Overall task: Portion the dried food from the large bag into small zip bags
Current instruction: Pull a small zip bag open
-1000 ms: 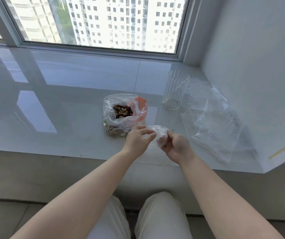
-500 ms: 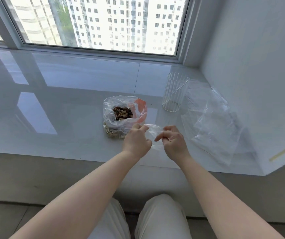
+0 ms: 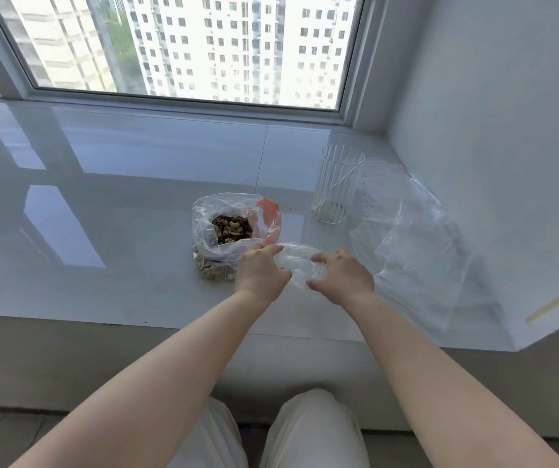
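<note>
While my two hands meet over the near edge of the white sill (image 3: 119,204), I hold a small clear zip bag (image 3: 300,261) stretched between them. My left hand (image 3: 262,273) pinches its left end with curled fingers, and my right hand (image 3: 342,276) grips the right end, fingers bent round the crumpled plastic. I cannot tell whether anything is inside the small bag; it looks see-through and slack.

Just beyond my left hand, touching the small bag's far edge, sits the large bag (image 3: 234,228), clear plastic with an orange patch on its right side. Its mouth gapes upward, and inside lies a heap of dried food (image 3: 232,229), brown and pale pieces mixed together. More pale pieces show through the plastic at its near bottom corner, just left of my left wrist.

To the right and farther away stands a clear ribbed glass (image 3: 337,184), upright; nothing shows inside it. Right of that, along the white wall (image 3: 491,130), lies a loose spread of clear plastic bags (image 3: 416,244), flat and overlapping, near my right hand but apart from it.

At the far side runs the window (image 3: 183,45), with tall buildings outside. My knees in pale trousers (image 3: 305,430) show below the sill.
</note>
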